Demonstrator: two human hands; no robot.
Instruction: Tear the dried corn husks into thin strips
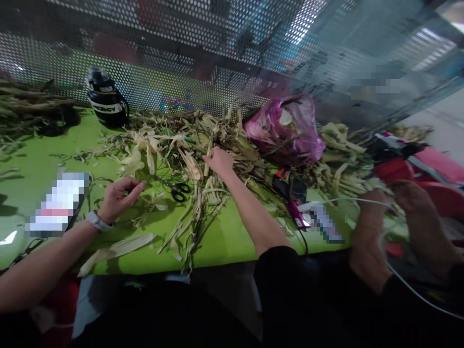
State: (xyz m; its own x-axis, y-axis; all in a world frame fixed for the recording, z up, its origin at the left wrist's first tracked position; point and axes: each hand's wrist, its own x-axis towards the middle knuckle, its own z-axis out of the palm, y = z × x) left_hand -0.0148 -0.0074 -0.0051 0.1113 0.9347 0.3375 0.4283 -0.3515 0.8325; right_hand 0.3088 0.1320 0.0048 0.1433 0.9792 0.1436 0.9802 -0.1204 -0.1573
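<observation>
A heap of dry, pale corn husks and leaves (pixel 188 140) lies across the green table (pixel 224 241). My right hand (pixel 218 161) reaches into the heap with its fingers closed round a husk strip. My left hand (pixel 119 197), with a white watch at the wrist, rests on the table near loose husk pieces, fingers curled together in a loose pinch; what it holds, if anything, is too small to name. Black scissors (pixel 177 189) lie on the table between my two hands.
A black bottle (pixel 106 99) stands at the back left by a perforated metal screen. A pink plastic bag (pixel 286 128) sits on the husks at right. Another person's forearms (pixel 391 227) work at the right. Small devices and a white cable (pixel 300 203) lie nearby.
</observation>
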